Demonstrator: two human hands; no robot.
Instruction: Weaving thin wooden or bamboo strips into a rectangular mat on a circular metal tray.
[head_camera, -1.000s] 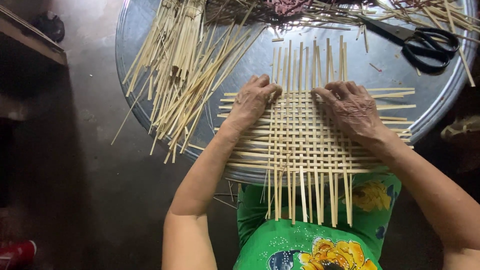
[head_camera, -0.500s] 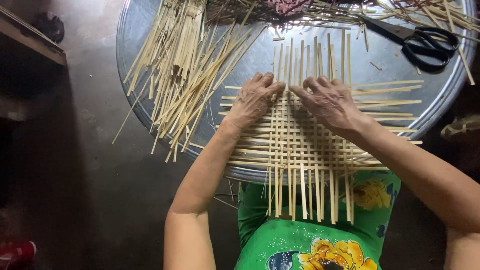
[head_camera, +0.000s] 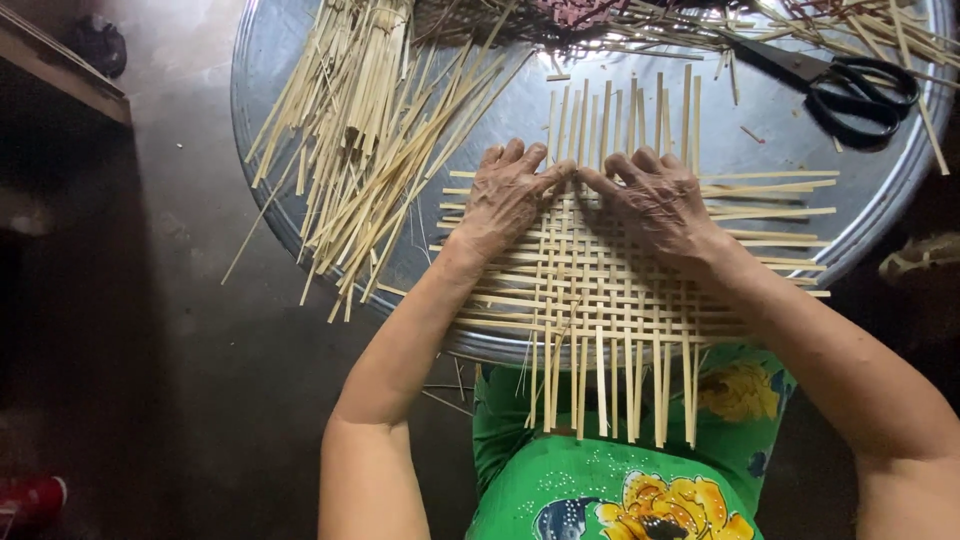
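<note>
Light comes from top of frame; glare on the metal tray (head_camera: 300, 60) at upper left and top centre. Centre bright and sharp. Left side and lower-right corner very dim, floor detail lost. Slight wide-angle bend at the edges.

left hand (head_camera: 508, 195): palm down, fingers bent, tips angled right | right hand (head_camera: 655, 200): palm down, fingers curled, tips angled left | fingertips of both meet at centre | forearms bare, converging from lower corners
</note>
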